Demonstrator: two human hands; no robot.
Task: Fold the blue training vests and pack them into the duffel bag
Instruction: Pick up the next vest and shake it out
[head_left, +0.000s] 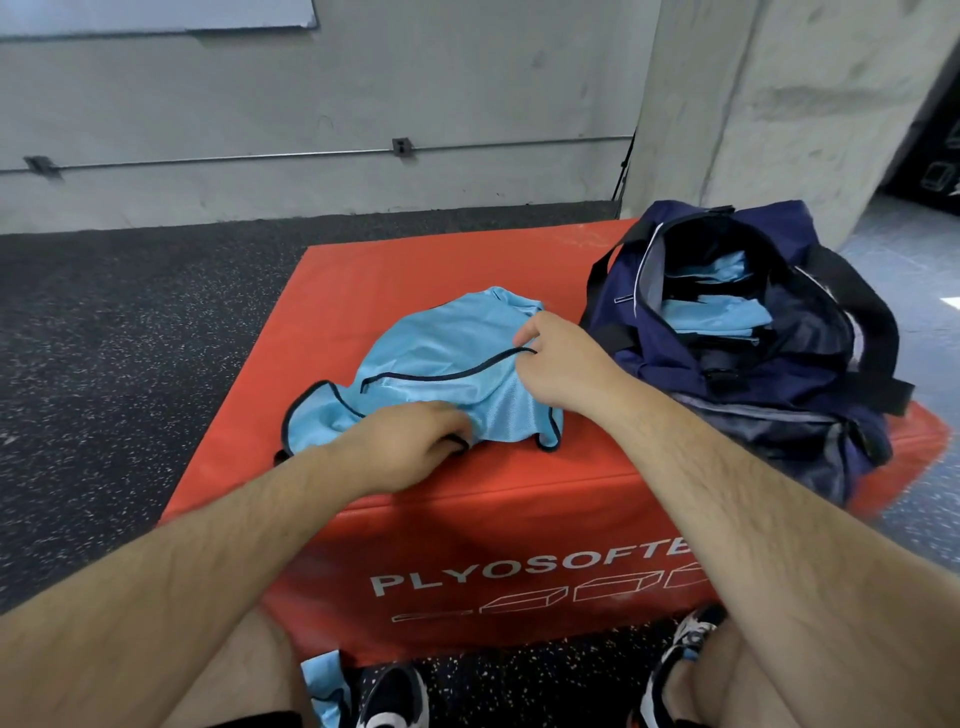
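You are mid-fold: your left hand and right hand both pinch the rumpled blue training vest on the red plyo box; next, flatten it before packing into the open duffel bag at right.

A gym: speckled black rubber floor surrounds a red soft plyo box (lettered PLYOSOFT), with bare concrete walls behind it.
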